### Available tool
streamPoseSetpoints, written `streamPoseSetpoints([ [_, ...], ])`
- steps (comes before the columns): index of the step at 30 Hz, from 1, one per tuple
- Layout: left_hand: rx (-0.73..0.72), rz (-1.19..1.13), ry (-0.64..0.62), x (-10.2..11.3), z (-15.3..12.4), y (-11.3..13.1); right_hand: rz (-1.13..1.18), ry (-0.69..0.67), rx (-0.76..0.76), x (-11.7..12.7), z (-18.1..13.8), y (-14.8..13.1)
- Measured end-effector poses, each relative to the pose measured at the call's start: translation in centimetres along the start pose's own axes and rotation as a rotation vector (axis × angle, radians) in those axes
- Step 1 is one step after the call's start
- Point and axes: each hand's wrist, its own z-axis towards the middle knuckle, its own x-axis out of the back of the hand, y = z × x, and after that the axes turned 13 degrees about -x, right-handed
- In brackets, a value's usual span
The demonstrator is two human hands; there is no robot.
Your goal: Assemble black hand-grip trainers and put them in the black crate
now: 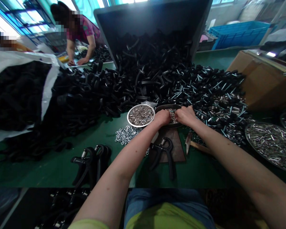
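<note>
Both of my hands are over a dark oval tray [173, 126] of small metal parts. My left hand [163, 117] has its fingers closed at the tray's left half. My right hand [185, 115] is closed in a pinch at the right half, close to the left one. Whatever sits in the fingertips is too small to make out. Below the hands, a black hand grip strengthener [171, 165] with a metal spring lies across a brown plate [180, 148]. A white-rimmed round bowl [128, 122] full of small metal pieces touches the tray's left side.
Loose nuts [125, 135] lie left of my forearm, finished-looking grips [98, 162] further left. A wooden-handled blade [188, 141] rests at right. Black handles [143, 79] heap behind, spilling from a grey bin [105, 31]. Right stand a carton [264, 76] and pin tray [271, 143]. A co-worker [85, 31] works beyond.
</note>
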Motion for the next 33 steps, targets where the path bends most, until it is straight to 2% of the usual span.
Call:
streamPoseSetpoints([
  [4, -0.001, -0.149, 0.097, 0.7, -0.5, -0.2, 0.113, 0.043, -0.012, 0.1, -0.1, 0.7],
  [7, 0.014, -0.292, 0.133, 1.5, -2.1, -0.1, 0.232, 0.062, -0.001, 0.4, -1.1, 1.0],
  [9, 0.024, -0.442, 0.15, 2.0, -4.1, -0.1, 0.399, 0.068, 0.031, 0.6, -2.6, 1.0],
  [13, 0.131, -1.05, 0.227, 2.2, -9.4, -0.2, 0.786, -0.015, 0.091, -0.2, -6.4, 0.2],
  [16, 0.248, -1.272, 0.262, 1.5, -13.6, -0.3, 0.827, -0.127, 0.171, -1.7, -8.3, -0.7],
  [20, 0.385, -1.361, 0.279, 0.3, -17.8, -0.2, 0.791, -0.137, 0.282, -3.5, -8.6, -1.5],
  [24, 0.442, -1.422, 0.297, -0.7, -20.1, -0.1, 0.755, -0.151, 0.303, -3.9, -8.2, -2.0],
  [29, 0.425, -1.37, 0.299, -1.0, -20.4, -0.2, 0.683, -0.181, 0.293, -3.3, -7.9, -2.4],
  [33, 0.309, -1.172, 0.262, -0.8, -19.4, 0.1, 0.617, -0.249, 0.254, -2.8, -7.2, -2.8],
])
